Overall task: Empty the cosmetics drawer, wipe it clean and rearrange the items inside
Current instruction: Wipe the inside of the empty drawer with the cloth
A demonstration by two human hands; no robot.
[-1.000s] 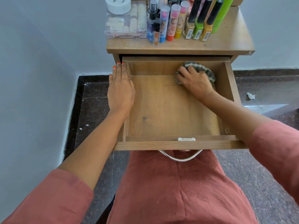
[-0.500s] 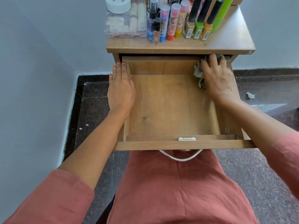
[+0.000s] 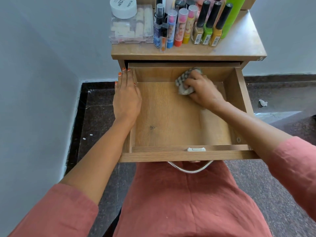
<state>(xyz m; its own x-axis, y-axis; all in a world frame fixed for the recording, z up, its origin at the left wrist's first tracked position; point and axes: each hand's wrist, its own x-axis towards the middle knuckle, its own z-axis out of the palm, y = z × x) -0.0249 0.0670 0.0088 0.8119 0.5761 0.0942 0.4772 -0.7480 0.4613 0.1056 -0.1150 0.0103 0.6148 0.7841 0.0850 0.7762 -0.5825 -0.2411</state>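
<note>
The wooden drawer (image 3: 164, 124) is pulled out over my lap and holds nothing but my hand and a cloth. My right hand (image 3: 203, 93) grips a crumpled checked cloth (image 3: 183, 82) against the drawer floor near the back wall, a little right of centre. My left hand (image 3: 127, 98) lies flat with straight fingers on the drawer's left side wall. The cosmetics stand on the table top (image 3: 239, 47) above: a clear plastic box (image 3: 131, 29) with a white jar (image 3: 124, 6) on it, lip balm tubes (image 3: 179, 26), nail polish bottles (image 3: 207, 26) and a green bottle (image 3: 233, 16).
A metal handle (image 3: 189, 168) hangs at the drawer front above my red-clad lap. A grey wall runs close on the left. Dark speckled floor surrounds the table, with a scrap of white paper (image 3: 263, 102) on the right.
My right hand swept the cloth from the back middle to the back right corner, then back left toward the centre. My left hand stayed on the left wall.
</note>
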